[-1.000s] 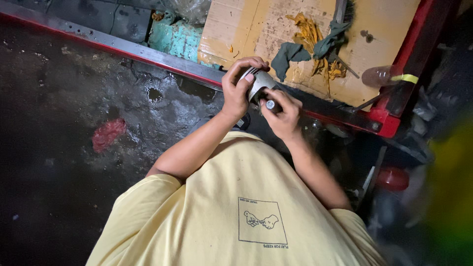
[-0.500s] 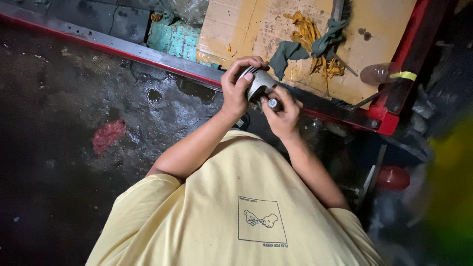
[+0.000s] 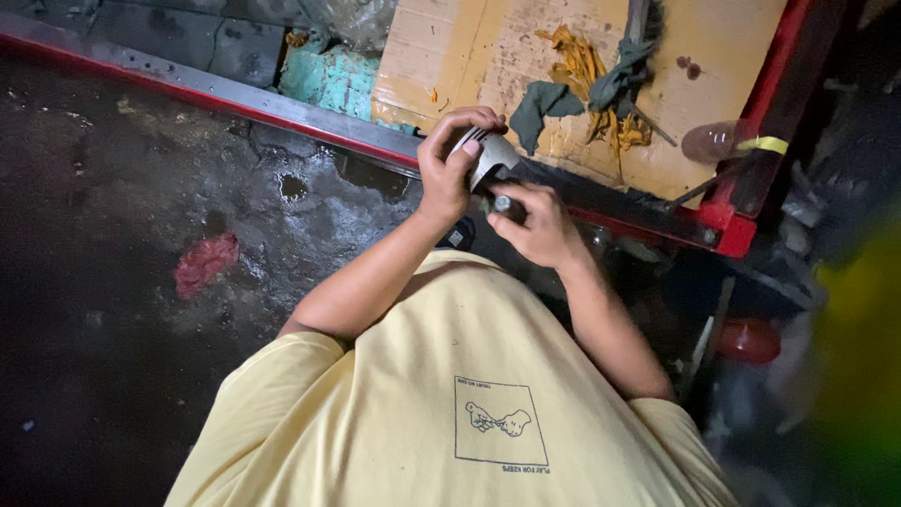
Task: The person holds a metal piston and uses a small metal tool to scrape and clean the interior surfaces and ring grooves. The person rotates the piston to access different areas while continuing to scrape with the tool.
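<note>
Below the fingers, nearest the camera, a yellow shirt (image 3: 422, 413) fills the lower frame, with a small square print on it. Left of the hands lies a dark wet floor (image 3: 122, 282) with a red patch (image 3: 206, 263) well apart from them. Beyond the fingertips, a sheet of cardboard (image 3: 469, 56) lies on a frame, stained and worn. A red rail (image 3: 216, 94) edges that frame and runs just behind the hands, passing under them toward a red corner post (image 3: 741, 188) off to the right-hand side. On the cardboard, past the fingers, sit 2 dark green rags (image 3: 549, 103) and a tangle of yellow scraps (image 3: 582, 66). Left of the cardboard, a teal block (image 3: 328, 80) lies near the rail.

The left hand (image 3: 450, 169) is curled around a small grey metal part (image 3: 490, 160), fingers over its top and thumb on its near side, gripping it. The part sits between the 2 hands, just in front of the rail. The right hand (image 3: 540, 225) is clenched on a short dark tool (image 3: 502, 202), whose rounded end shows between thumb and forefinger, touching or almost touching the underside of the part; which of the 2 cannot be told. Both forearms rise from the shirt and meet at the part.
</note>
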`<state>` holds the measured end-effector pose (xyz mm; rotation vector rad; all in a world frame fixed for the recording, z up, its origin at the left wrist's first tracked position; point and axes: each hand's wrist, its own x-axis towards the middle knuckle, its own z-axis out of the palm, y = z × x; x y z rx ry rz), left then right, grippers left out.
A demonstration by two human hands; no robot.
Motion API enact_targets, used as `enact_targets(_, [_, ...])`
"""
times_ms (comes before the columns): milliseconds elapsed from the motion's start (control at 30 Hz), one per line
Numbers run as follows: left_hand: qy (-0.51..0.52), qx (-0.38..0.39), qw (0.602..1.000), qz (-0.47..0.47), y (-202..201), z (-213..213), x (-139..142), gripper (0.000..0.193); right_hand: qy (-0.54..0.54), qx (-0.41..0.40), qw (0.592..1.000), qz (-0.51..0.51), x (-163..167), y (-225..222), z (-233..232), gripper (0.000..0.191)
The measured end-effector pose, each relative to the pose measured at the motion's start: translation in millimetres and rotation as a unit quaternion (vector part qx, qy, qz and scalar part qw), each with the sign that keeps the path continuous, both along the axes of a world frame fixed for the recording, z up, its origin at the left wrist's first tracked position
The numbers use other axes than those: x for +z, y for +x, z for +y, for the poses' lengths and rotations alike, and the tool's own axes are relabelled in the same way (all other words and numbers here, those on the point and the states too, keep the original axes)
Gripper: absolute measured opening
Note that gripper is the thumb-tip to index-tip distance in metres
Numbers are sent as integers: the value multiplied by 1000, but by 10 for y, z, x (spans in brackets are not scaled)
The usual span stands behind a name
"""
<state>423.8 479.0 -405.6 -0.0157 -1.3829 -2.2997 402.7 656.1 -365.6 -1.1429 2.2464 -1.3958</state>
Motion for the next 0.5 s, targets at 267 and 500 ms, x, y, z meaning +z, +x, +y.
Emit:
enact_targets(267, [-72, 0, 997, 21, -9, 26, -27, 28, 51, -116, 990, -61, -77, 39, -97, 21])
enact_targets(500, [-69, 5, 997, 33, 14, 18, -22, 28, 10, -127, 977, -170, -120, 45, 30, 15])
